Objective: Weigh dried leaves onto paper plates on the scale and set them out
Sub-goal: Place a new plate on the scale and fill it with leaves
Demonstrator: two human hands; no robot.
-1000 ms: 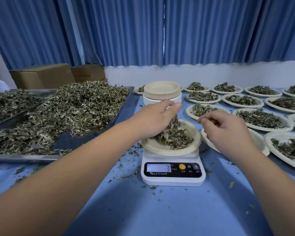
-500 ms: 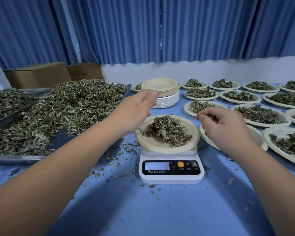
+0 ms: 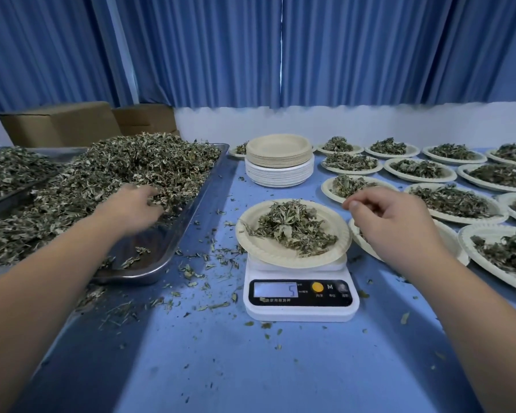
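Note:
A white digital scale (image 3: 300, 296) stands mid-table, its display reading 5. On it sits a paper plate (image 3: 268, 251) with a small heap of dried leaves (image 3: 294, 226). My left hand (image 3: 134, 204) is blurred and reaches into the big pile of dried leaves (image 3: 116, 180) on the metal tray (image 3: 176, 234); its fingers curl into the leaves. My right hand (image 3: 396, 222) hovers just right of the scale plate with fingers loosely curled and nothing visible in them. It hangs over another paper plate (image 3: 450, 236).
A stack of unused paper plates (image 3: 279, 162) stands behind the scale. Several filled plates (image 3: 419, 169) cover the right side of the blue table. A second leaf tray (image 3: 6, 171) and cardboard boxes (image 3: 63, 123) sit at the left. Loose leaf bits (image 3: 203, 269) litter the cloth.
My left hand has left the plate on the scale and swung left into the leaf pile on the tray. My right hand has stayed beside the plate.

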